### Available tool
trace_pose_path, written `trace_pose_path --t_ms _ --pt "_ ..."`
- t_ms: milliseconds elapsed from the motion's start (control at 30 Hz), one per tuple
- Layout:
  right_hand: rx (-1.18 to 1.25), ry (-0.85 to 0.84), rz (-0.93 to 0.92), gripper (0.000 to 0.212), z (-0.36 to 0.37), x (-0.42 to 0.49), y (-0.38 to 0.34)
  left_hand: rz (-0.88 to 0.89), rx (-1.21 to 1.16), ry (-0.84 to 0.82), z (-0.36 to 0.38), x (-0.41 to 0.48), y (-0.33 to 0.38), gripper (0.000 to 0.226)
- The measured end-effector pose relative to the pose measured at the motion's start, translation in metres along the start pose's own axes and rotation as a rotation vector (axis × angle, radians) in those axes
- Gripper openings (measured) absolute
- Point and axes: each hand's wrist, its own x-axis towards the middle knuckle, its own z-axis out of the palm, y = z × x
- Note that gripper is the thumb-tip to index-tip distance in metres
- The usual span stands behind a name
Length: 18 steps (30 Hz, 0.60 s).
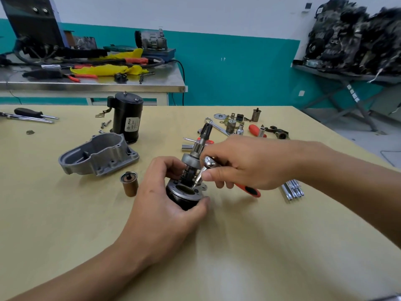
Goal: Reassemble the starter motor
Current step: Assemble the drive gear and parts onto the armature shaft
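On the tan table my left hand grips a round black gear housing, from which a pinion shaft rises, tilted right. My right hand holds a ratchet wrench with a red and black handle; its bit points down onto the housing's metal face. A grey aluminium nose casing lies to the left. Behind that casing stands the black motor body. A small copper-coloured cylinder stands just left of my left hand.
Loose parts, sockets, a spanner and a red-handled tool lie at the far right of the table. Socket extensions lie under my right forearm. Screwdrivers sit far left. A steel bench with tools stands behind.
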Motion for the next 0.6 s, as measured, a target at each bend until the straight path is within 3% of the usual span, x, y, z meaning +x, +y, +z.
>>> trace_pose_path --t_ms 200,267,400,600 --pt "-0.083 0.043 -0.123 0.016 -0.014 0.003 0.002 -0.055 -0.04 0.002 -0.003 0.001 -0.004 0.046" --pt "-0.099 0.067 -0.136 0.028 -0.015 0.004 0.007 -0.054 -0.04 0.001 -0.003 0.001 -0.005 0.044" --pt "-0.006 0.13 -0.203 0.029 -0.012 0.006 0.014 0.01 0.012 0.002 -0.002 0.003 -0.006 0.033" --pt "0.094 0.119 -0.25 0.025 -0.008 0.01 0.016 0.017 -0.023 0.045 -0.002 0.002 -0.007 0.038"
